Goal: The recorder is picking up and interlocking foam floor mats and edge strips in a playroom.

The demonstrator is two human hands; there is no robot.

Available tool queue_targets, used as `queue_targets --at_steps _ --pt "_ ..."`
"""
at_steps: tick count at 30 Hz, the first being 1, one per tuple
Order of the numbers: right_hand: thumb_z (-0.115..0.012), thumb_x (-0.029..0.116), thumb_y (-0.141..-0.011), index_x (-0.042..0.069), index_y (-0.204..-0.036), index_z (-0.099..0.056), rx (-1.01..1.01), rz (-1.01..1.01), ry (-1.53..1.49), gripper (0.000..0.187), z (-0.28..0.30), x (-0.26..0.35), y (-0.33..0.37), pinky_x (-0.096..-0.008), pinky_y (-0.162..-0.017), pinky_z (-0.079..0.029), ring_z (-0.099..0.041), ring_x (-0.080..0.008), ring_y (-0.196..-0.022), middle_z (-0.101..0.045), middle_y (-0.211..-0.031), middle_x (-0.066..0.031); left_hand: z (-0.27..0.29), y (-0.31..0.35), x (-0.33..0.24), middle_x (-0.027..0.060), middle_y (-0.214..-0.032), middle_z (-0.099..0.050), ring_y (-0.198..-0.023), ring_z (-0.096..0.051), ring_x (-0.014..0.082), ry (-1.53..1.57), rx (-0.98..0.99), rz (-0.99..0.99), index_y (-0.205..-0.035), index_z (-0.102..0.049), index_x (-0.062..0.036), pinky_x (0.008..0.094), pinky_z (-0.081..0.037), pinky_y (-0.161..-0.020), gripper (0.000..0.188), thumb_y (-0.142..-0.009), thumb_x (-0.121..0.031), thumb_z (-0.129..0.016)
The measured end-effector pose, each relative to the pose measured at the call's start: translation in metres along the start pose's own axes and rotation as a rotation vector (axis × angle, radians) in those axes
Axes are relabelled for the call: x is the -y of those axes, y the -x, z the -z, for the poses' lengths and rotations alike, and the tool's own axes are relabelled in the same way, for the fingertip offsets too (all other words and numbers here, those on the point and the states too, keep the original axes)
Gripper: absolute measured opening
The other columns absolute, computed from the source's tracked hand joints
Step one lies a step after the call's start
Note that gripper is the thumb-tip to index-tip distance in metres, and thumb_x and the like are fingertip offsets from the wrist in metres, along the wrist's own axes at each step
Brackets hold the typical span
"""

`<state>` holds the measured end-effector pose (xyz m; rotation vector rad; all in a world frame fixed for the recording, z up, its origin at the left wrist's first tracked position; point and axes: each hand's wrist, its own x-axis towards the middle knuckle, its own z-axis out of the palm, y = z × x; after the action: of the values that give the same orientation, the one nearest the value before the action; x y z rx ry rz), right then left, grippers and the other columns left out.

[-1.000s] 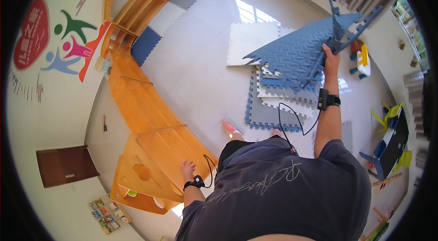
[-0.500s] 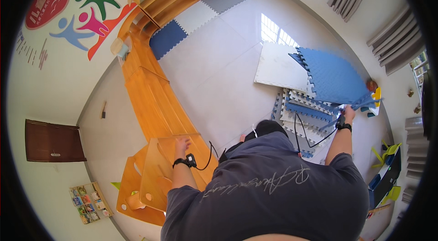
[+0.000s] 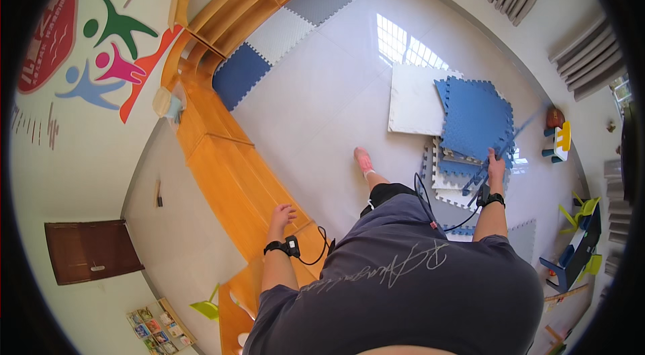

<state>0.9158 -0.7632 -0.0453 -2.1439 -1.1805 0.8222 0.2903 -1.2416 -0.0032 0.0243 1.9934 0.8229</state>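
My right hand (image 3: 496, 165) grips a blue foam mat (image 3: 525, 128), seen nearly edge-on as a thin toothed strip slanting up to the right and partly blurred. Beside and under it lies a pile of interlocking foam tiles, with a blue tile (image 3: 477, 116) on top and a white tile (image 3: 416, 101) sticking out at the left. Lower layers of white and grey tiles show below, partly hidden by my arm. Nothing is in my left hand (image 3: 283, 215), which is open, fingers loosely bent, above the low wooden shelf (image 3: 225, 170). Whether it touches the wood I cannot tell.
A long wooden shelf unit (image 3: 235, 5) curves along the far left. Blue, white and grey tiles, such as the blue one (image 3: 242, 76), line its foot. At the right stand a small yellow-and-white chair (image 3: 563, 141) and a dark table (image 3: 578, 257) with green chairs. My foot (image 3: 363, 159) is on the pale floor.
My body has turned and stepped, with one foot now showing. My right hand, still holding the blue mat, has shifted left beside the pile. My left hand has moved right along the shelf.
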Motion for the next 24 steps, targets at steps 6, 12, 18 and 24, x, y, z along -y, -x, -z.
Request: queue_targets --at_steps 6,12,18,24 --pt "-0.067 0.027 -0.088 0.007 -0.105 -0.076 1.017 0.447 0.189 0.028 -0.118 0.265 0.045 -0.0278 -0.063 -0.045 -0.053 -0.0105 -0.066 -0.062 -0.073 0.0023 0.036 -0.090 -0.115 0.0094 -0.107 -0.070 -0.083 -0.068 0.0172 0.028 -0.009 -0.129 -0.123 -0.058 -0.0035 0.0281 -0.050 -0.066 0.036 -0.095 -0.026 -0.056" --pt "-0.076 0.021 -0.081 0.013 -0.112 -0.075 1.674 0.890 0.500 0.032 -0.289 0.499 0.140 -0.0315 -0.069 -0.047 -0.057 -0.0122 -0.074 -0.068 -0.078 -0.0019 0.030 -0.127 -0.313 0.0127 -0.118 -0.066 -0.094 -0.068 0.0200 0.236 0.187 -0.432 -0.135 -0.048 -0.0051 0.0281 -0.051 -0.071 0.051 -0.098 -0.039 -0.057" --pt "-0.072 0.024 -0.085 0.008 -0.113 -0.073 2.094 0.976 0.607 0.032 -0.449 0.635 0.257 -0.0281 -0.075 -0.048 -0.062 -0.0118 -0.082 -0.072 -0.086 -0.0023 0.080 -0.177 -0.413 0.0168 -0.131 -0.059 -0.102 -0.067 0.0234 0.760 0.247 -0.530 -0.148 -0.034 -0.0091 0.0303 -0.054 -0.078 0.054 -0.103 -0.033 -0.051" --pt "-0.070 0.027 -0.089 0.005 -0.115 -0.067 1.796 0.899 0.583 0.034 -0.613 0.721 0.310 -0.0285 -0.067 -0.047 -0.058 -0.0110 -0.076 -0.067 -0.086 -0.0024 0.188 -0.322 -0.467 0.0112 -0.106 -0.070 -0.084 -0.071 0.0241 1.023 0.016 -0.617 -0.115 -0.059 -0.0063 0.0293 -0.057 -0.065 0.027 -0.103 -0.029 -0.051"
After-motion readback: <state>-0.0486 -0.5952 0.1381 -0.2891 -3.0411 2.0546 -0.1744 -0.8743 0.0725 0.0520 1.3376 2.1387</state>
